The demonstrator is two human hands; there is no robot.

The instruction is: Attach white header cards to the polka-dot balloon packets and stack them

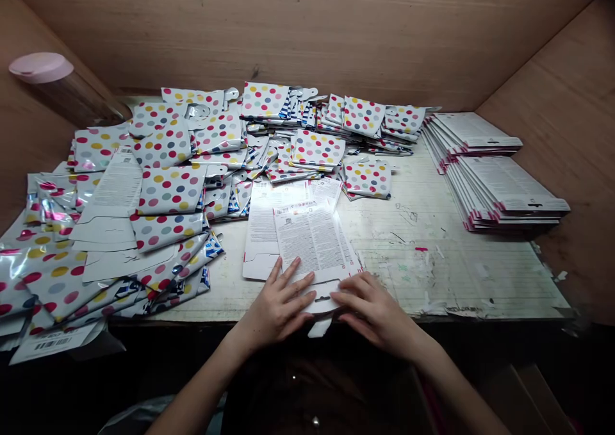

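Note:
A white printed card (314,243) with small text and a hanger-slot flap (323,299) lies at the table's front edge, over other printed cards (262,230). My left hand (281,303) rests on its lower left part, fingers spread and stretched out. On the right side of the flap, my right hand (372,310) touches the card with its fingers extended and a little bent, thumb apart below. A small white strip (319,327) sticks out past the table edge beneath the flap.
Shiny polka-dot packets (170,188) lie in heaps across the left and back. Stacked printed cards (504,182) stand at the right. A pink-lidded clear container (43,66) is at the back left. Wooden panels (298,31) enclose the worn table (408,255), which bears paper scraps.

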